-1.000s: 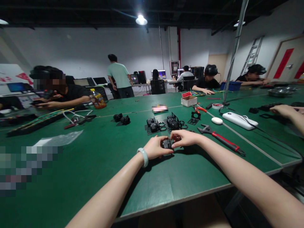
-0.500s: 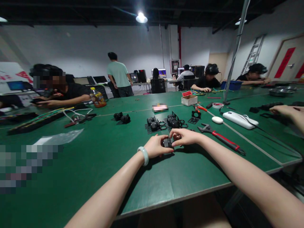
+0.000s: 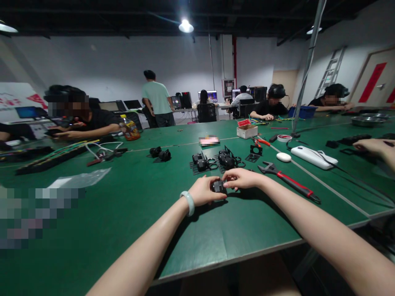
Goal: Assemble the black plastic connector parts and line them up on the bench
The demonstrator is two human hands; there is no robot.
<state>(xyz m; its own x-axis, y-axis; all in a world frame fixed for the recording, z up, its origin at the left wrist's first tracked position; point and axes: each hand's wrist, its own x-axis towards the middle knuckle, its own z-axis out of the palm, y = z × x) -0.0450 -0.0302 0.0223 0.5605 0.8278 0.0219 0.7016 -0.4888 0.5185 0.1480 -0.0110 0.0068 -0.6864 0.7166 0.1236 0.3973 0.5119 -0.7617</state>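
In front of me, low over the green table, my left hand (image 3: 202, 191) grips a small black plastic fitting (image 3: 218, 187) between thumb and fingers. A pale bracelet circles that wrist. My right hand (image 3: 242, 179) is closed at the fitting's right side, its fingertips touching the edge; part of the piece is hidden by the fingers. Just beyond my hands lie similar black assemblies (image 3: 201, 162) with flat slotted plates and loose rings (image 3: 239, 162). A black bracket with a round hole (image 3: 256, 151) stands behind my right hand. An adjustable wrench (image 3: 288, 181) lies right of it.
Farther right are a white oval object (image 3: 283, 157), a white power bank-like block (image 3: 314, 158) with a cable, and a metal pole (image 3: 304, 74). A small box (image 3: 247, 130) stands ahead. Plastic bags lie left. A co-worker's hand (image 3: 375, 147) reaches in from the right.
The right fingers have shifted slightly on the fitting's right side, showing more of it. My left hand keeps its grip. The view has tilted a little.
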